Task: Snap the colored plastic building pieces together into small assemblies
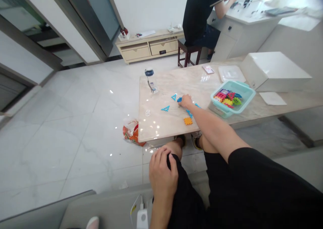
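My right hand reaches over the table, its fingers closed on a dark blue plastic building piece at the tabletop. Two light blue triangular pieces lie to its left: one triangle close by, another triangle farther off. More blue lies beside my forearm, including a light blue piece, partly covered. An orange square piece with notched edges is nearer the table's front edge. A white outlined piece sits at the left. My left hand rests on my knee, fingers stretched out, holding nothing.
On the marble-look table stand a clear bottle with a blue lid, a teal basket of colourful pieces and a white box. A plastic bag is on the floor. Another person sits at a far counter.
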Demonstrator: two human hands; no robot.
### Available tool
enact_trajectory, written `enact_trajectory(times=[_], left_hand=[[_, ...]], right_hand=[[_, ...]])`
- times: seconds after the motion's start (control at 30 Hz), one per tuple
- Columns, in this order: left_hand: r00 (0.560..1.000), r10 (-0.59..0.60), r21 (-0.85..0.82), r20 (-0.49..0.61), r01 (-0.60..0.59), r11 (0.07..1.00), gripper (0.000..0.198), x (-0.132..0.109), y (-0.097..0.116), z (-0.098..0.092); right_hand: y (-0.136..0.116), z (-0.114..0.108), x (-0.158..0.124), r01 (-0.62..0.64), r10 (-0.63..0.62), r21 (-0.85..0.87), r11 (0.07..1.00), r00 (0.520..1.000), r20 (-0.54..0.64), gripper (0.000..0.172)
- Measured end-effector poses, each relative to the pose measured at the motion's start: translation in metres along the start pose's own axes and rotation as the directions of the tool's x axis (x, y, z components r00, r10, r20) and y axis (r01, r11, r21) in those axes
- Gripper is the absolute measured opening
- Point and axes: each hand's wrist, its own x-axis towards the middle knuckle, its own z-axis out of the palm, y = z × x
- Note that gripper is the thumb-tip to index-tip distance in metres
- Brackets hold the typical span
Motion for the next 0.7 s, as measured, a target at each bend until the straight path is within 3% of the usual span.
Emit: enact_trajectory(times=[0.17,0.37,0.53,0.7], left_hand=[[0.999,0.027,0.015,-0.026,-0.027,1.000,0.025,0.002,-0.001,0.002],[0.995,0.097,0.071,-0.024,-0.095,0.993,0.026,0.001,0.027,0.009],[0.975,0.218,0.199,0.041,-0.222,0.954,0.026,-0.011,0.060,0.014],[0.965,0.248,0.181,0.082,-0.259,0.949,0.025,-0.007,0.078,0.017]], right_hand=[[-0.014,-0.016,-0.029,-0.006,0.010,0.098,0.995,0.999,-0.042,0.044],[0.000,-0.062,-0.073,0.010,0.030,0.345,0.939,0.993,-0.111,0.032],[0.025,-0.101,-0.118,0.139,-0.060,0.618,0.774,0.987,-0.146,0.034],[0.055,-0.122,-0.153,0.281,-0.210,0.768,0.576,0.958,-0.192,0.045]])
